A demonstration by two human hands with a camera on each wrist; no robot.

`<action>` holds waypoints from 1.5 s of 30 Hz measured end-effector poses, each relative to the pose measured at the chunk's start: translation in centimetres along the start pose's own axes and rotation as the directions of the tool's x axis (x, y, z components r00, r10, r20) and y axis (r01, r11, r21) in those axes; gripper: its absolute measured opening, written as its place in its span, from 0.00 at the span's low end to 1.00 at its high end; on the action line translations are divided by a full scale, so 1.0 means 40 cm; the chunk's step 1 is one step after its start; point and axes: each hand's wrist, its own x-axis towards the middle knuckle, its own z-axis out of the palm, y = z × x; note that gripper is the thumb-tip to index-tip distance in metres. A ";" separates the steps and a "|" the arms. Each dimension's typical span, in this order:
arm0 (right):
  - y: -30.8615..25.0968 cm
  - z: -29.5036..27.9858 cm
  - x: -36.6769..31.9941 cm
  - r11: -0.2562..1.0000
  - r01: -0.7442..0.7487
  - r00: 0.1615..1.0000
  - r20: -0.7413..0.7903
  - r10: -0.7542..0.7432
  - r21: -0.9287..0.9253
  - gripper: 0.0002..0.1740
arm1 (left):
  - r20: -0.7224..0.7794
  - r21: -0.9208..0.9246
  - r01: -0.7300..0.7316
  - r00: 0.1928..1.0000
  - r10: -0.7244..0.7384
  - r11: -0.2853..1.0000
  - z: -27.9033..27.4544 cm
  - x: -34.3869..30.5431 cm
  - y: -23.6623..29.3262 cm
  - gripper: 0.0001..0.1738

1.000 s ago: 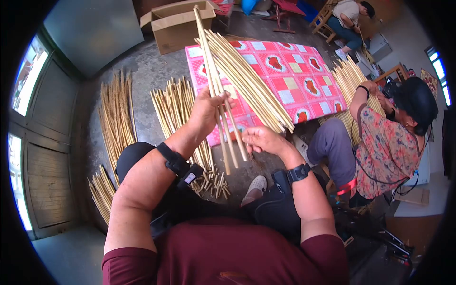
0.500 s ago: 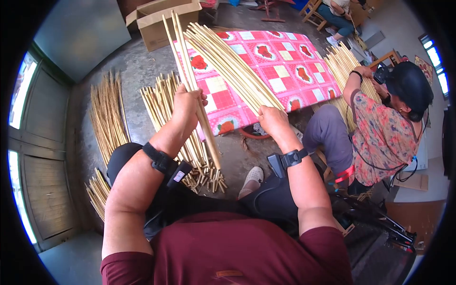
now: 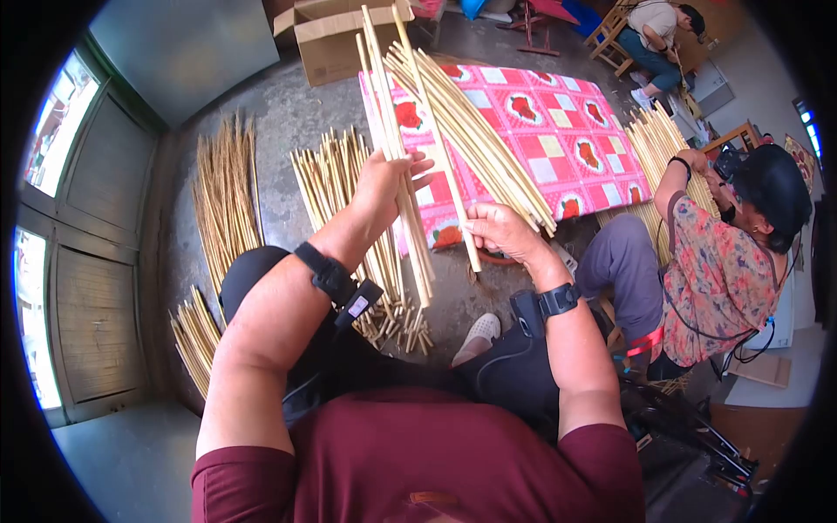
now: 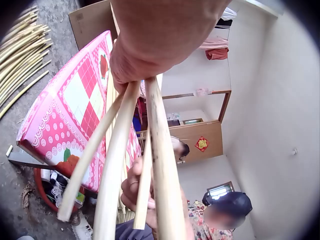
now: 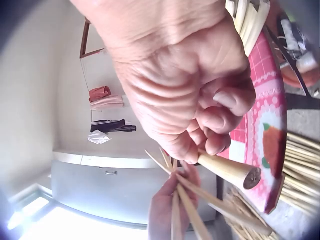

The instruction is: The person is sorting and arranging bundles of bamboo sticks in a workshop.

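Here, the right hand [image 3: 506,234] pinches a single stalk [image 3: 445,161] near its end; across a gap, the left hand [image 3: 385,187], fingers hidden from its wrist camera, grips several stalks [image 3: 415,240]. Beyond is the tabletop's [image 3: 584,155] edge.

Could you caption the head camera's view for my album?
Left hand holding several pale stalks, right hand pinching another, near a red-and-pink cloth.

We count one table [image 3: 558,139], one cardboard box [image 3: 336,54], one red basin [image 4: 44,192], two other people [image 3: 719,279]. We have three floor bundles [image 3: 222,196] at left, one tabletop bundle [image 3: 488,148].
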 end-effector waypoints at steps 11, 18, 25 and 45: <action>-0.032 0.051 -0.007 0.995 0.005 0.985 0.173 -0.022 0.097 0.13 | 0.238 -0.165 0.050 0.971 -0.010 0.985 0.040 0.013 -0.005 0.12; -0.014 0.068 -0.003 0.991 0.015 0.985 0.167 -0.037 0.134 0.13 | 0.209 -0.152 -0.004 0.977 0.036 0.988 0.043 0.014 -0.002 0.13; -0.008 0.061 -0.009 0.990 0.001 0.974 0.224 -0.034 0.144 0.14 | 0.121 -0.203 -0.044 0.990 0.070 0.978 0.038 0.021 -0.004 0.15; 0.009 -0.122 -0.031 0.954 0.121 0.852 -0.464 -0.242 -0.276 0.11 | -0.056 -0.068 -0.075 0.996 0.071 0.995 -0.005 0.024 -0.005 0.09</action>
